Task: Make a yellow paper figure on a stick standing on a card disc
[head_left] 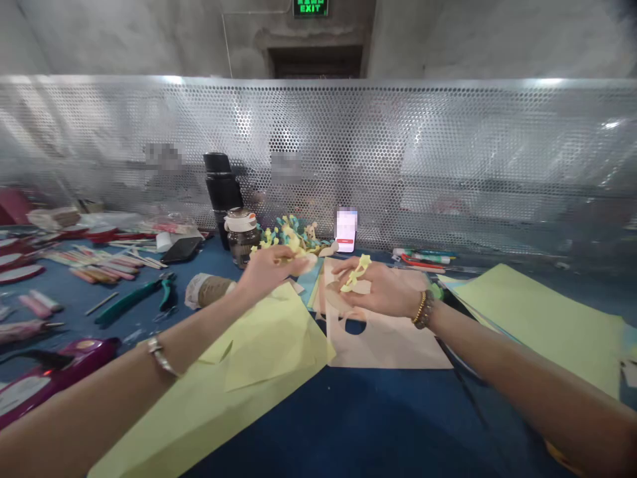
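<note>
My left hand (271,271) reaches over the yellow sheets (279,338), its fingers pinched round something pale that blurs together with the things behind it. In my right hand (385,289) is a small yellow paper cutout (359,271) with a star-shaped end; a pale piece shows beside it under the fingers. That hand hovers over a pale pink sheet (393,348) with a round hole cut in it. Just beyond my left hand stands a cluster of yellow and blue cutouts (288,229), partly hidden by the fingers.
Behind are a black thermos (223,192), a dark jar (242,242), a lit phone (346,229) and a perforated metal screen (448,159). Green-handled pliers (134,299), a twine roll (212,291) and a purple device (64,372) lie left. Yellow paper (542,318) and pens (423,255) lie right.
</note>
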Motion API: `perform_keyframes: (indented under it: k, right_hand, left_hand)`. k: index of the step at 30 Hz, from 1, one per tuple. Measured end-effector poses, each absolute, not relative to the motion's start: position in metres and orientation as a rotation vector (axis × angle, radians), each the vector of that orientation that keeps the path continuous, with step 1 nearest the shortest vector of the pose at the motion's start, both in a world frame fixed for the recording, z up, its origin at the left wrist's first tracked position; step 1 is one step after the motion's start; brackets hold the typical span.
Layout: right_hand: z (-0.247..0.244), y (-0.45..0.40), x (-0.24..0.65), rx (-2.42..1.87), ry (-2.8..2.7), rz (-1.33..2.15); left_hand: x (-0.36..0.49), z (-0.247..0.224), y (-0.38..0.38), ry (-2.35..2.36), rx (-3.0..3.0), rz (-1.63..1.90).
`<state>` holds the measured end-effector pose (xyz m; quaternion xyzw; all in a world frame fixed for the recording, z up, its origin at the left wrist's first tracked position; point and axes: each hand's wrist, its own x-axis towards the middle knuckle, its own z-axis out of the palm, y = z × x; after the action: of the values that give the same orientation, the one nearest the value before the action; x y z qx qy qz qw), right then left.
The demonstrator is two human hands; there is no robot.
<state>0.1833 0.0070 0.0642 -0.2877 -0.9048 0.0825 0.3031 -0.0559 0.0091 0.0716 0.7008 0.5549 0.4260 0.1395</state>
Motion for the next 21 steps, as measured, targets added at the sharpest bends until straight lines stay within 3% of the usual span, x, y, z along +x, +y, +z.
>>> perform_keyframes:
  k: [4,8,14,21]
  right_hand:
    - [0.060,0.018,0.194,-0.982,-2.490,0.155]
    - [0.060,0.050,0.190,-1.269,-2.456,0.052]
    - [0.048,0.088,0.138,-1.453,-2.518,0.093]
    - [0.030,0.118,0.068,-1.515,-2.661,0.208]
  left_hand:
    - [-0.113,0.093,0.009,1.871,1.992,1.188]
    - [-0.168,0.103,0.020,2.073,2.055,0.923]
    - [-0.202,0.081,0.048,2.149,2.150,0.375]
    - [-0.197,0.061,0.085,2.191,2.157,0.029]
